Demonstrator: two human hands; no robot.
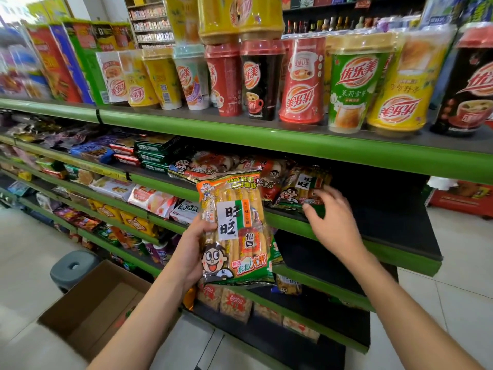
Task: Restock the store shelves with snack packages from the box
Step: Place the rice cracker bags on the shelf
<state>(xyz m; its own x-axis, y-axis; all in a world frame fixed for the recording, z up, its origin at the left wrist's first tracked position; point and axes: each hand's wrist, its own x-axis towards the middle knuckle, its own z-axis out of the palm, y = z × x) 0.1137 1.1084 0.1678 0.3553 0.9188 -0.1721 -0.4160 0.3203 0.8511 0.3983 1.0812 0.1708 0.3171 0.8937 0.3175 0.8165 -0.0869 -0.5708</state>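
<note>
I see my left hand (192, 248) gripping the rice-cracker pack (234, 231) upright, long axis vertical, just left of the shelf gap (373, 209), while my right hand (330, 220), fingers relaxed, touches the shelved pack (304, 188).

Hands: 2, left hand (192, 252), right hand (333, 222) | rice-cracker packs in hand: 1 (234, 228) | cardboard boxes: 1 at 7 o'clock (88, 311) | grey stools: 1 (73, 268) | green shelf tiers: at least 4 (266, 134)

Glossy plastic snack package (236, 231), matt brown cardboard box (98, 311), smooth green shelf edge (240, 134).
</note>
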